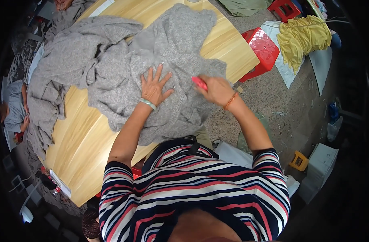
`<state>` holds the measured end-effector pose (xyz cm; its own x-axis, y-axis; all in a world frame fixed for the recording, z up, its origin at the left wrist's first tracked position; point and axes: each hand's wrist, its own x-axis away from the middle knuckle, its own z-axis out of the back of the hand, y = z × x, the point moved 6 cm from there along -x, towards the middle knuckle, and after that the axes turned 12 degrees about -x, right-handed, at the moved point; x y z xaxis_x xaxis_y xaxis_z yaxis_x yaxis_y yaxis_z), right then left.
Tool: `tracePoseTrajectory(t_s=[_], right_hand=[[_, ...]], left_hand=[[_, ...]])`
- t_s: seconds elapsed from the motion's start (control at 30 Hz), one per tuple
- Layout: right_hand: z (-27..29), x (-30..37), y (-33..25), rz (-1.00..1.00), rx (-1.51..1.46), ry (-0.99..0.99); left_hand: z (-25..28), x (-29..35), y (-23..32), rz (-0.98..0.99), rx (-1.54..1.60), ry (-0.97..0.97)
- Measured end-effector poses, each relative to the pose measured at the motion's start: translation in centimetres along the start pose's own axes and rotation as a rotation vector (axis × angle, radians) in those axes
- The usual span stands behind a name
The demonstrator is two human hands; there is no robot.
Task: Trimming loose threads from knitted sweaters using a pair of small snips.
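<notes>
A left hand [154, 89] presses flat, fingers splayed, on gray knit fabric [112, 76] draped across one wooden counter [83, 141]; the right hand [218, 92] clasps one pink tool [199, 83]. At right: two red stools [266, 45], one yellow cloth heap [305, 40].

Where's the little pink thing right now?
In the head view, just right of centre, the pink thing is in the person's right hand, over the grey knit fabric and right of the spread left hand.
</notes>
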<state>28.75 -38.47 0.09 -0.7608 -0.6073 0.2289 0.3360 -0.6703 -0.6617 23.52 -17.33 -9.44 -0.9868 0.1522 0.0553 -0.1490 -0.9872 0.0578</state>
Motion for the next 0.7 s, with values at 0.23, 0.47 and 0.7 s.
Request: tracePoseTrajectory(t_s=[0.23,0.47,0.7], right_hand=[[-0.9,2.2,-1.0,-0.098,0.145,-0.046],[-1.7,7.4,-1.2,-0.118,0.133,-0.222],[-1.1,9.3,-1.8,-0.102,0.057,-0.048]], left_hand=[[-1.6,-1.6,0.2,0.000,-0.044,-0.223],[-1.4,-1.5,0.4,-0.023,-0.105,-0.271],[0.9,1.4,4.7,-0.047,-0.044,0.033]])
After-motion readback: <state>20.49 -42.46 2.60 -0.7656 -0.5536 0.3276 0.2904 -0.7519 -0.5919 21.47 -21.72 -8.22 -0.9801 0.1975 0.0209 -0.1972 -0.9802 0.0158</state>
